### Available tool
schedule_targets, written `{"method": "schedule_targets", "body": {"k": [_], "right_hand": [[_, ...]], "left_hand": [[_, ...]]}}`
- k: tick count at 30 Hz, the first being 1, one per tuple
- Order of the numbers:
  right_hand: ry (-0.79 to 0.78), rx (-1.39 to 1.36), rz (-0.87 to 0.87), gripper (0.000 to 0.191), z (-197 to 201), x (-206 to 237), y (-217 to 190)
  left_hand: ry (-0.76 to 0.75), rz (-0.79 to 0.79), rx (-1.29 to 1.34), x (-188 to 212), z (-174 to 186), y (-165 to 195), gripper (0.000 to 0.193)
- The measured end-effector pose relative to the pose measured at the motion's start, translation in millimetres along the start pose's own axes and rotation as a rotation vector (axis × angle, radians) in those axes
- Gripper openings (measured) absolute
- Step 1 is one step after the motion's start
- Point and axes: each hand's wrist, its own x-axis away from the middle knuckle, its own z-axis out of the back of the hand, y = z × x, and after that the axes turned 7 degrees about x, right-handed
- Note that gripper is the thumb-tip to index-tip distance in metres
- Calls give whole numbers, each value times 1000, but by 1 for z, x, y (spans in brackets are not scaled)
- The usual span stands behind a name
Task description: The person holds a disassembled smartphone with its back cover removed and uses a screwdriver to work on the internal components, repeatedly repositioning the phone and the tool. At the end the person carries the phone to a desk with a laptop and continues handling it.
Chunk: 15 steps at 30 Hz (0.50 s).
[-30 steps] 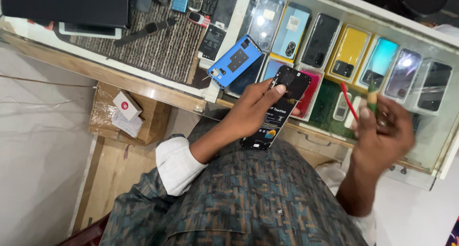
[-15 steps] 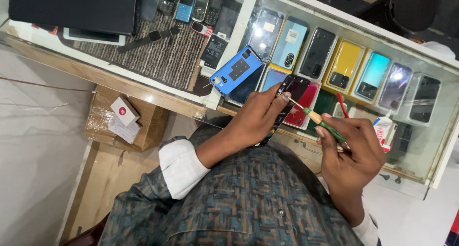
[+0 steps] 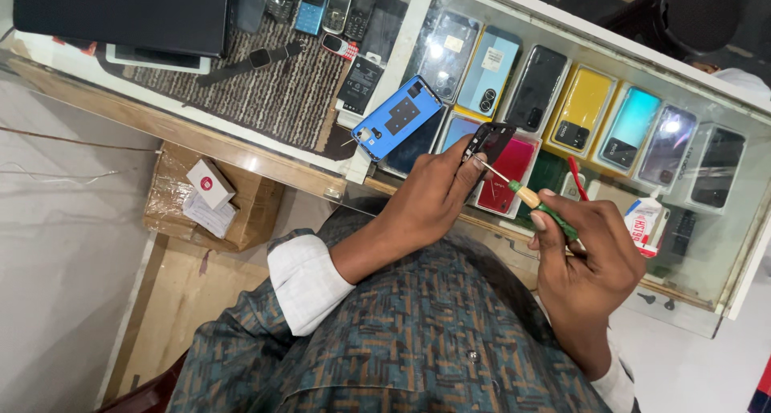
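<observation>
A black phone [image 3: 487, 144] is held edge-on in the left hand [image 3: 430, 200], above the glass top of the table [image 3: 377, 176] and just in front of the person's chest. The left fingers are closed around the lower part of the phone; its upper end projects free. A green-handled screwdriver [image 3: 536, 204] is gripped in the right hand [image 3: 590, 252], pinched between thumb and fingertips, with the thin shaft angled up and to the left. The tip is brought to the near edge of the phone, at or just beside the left fingertips; actual contact cannot be resolved.

The step in hand is judged to be fine work with the tool on the phone, at a screw or along a seam. For the next move, a steady left grip and a small, controlled motion of the tip are called for, since a slip would carry the tip towards the left fingers.

On the table, a blue back cover [image 3: 397, 128] lies just beyond the hands. Rows of cased phones [image 3: 578, 112] are displayed under the glass, and a small glue tube [image 3: 642, 224] lies near the right hand. A laptop [image 3: 120, 12] rests at the far left.
</observation>
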Motion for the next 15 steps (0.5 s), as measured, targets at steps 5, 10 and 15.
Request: {"method": "schedule_targets", "body": {"k": [5,10,15], "right_hand": [[-11,-10,-22,20,0,-1,-1],[-21,12,-42,16,1,-2,-2],[-3,44,-85,12,0,-3,-5]], "left_hand": [[-4,25,-43,-1,0,3,29],[3,9,-73,-1,1,4,28],[3,12,-74,-1,1,6,30]]}}
